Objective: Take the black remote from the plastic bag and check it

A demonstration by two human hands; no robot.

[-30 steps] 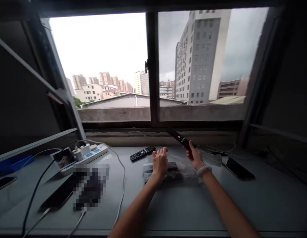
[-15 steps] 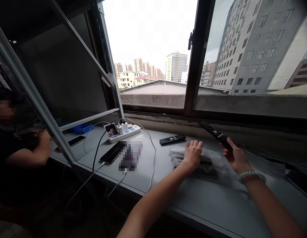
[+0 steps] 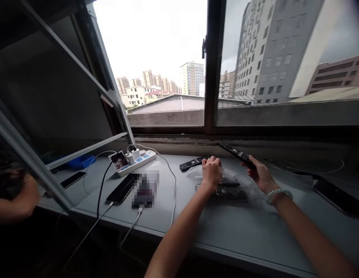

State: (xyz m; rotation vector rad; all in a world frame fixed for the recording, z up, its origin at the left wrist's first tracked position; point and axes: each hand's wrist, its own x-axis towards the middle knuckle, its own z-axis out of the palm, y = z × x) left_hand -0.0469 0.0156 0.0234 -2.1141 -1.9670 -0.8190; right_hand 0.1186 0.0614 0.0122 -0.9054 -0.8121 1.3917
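Observation:
My right hand (image 3: 259, 173) is closed around the lower end of a black remote control (image 3: 236, 152), which it holds up at a slant above the table. A clear plastic bag (image 3: 256, 193) with dark items inside, seemingly remotes too, lies beneath my hands. My left hand (image 3: 212, 173) is above the bag's left part, its fingers curled and closed on the plastic; the fingertips are partly hidden. Just beyond those fingers, another black remote control (image 3: 191, 164) lies on the table, its right end near my left hand.
On the grey table (image 3: 226, 231), a phone (image 3: 121, 189) and a blurred device (image 3: 144, 191) have cables plugged in. Behind them is a white power strip (image 3: 137, 162). A metal shelf frame (image 3: 59, 185) rises at left, near another person's arm (image 3: 20, 197). A dark flat object (image 3: 340, 195) lies at right.
The view has turned to the right, so the table things appear further left. The held remote is tilted flatter, and my left hand has moved slightly left towards the lying remote.

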